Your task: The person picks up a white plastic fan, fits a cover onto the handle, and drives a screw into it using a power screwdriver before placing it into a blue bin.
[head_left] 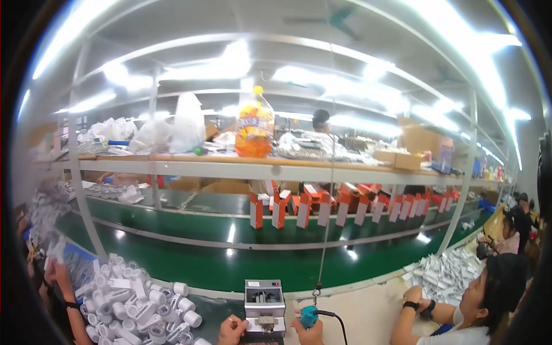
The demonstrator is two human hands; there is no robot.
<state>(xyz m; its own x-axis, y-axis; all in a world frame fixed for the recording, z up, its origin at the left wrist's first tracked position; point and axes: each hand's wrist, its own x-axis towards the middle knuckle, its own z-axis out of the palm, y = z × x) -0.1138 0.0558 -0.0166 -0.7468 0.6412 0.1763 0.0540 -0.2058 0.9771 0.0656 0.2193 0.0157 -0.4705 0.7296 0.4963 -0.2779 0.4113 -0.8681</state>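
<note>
At the bottom middle stands a grey metal box-like screw feeder (264,305) with an open top tray of small dark parts. My left hand (232,331) is at its left side, with fingers curled together; whatever is between them cannot be made out. My right hand (309,333) is wrapped round a teal electric screwdriver (309,315), which hangs upright from a hook and line and has a black cable. The screwdriver's lower end is hidden. To the left of my hands lies a big heap of white plastic housings (129,305) with round clear ends.
Beyond the bench runs a green conveyor belt (190,253). Open orange-and-white boxes (324,209) stand in a row behind it. A shelf above holds an orange drink bottle (255,126). At right a co-worker (483,299) sits by a pile of white parts (445,275); another person's arm (66,293) reaches in at left.
</note>
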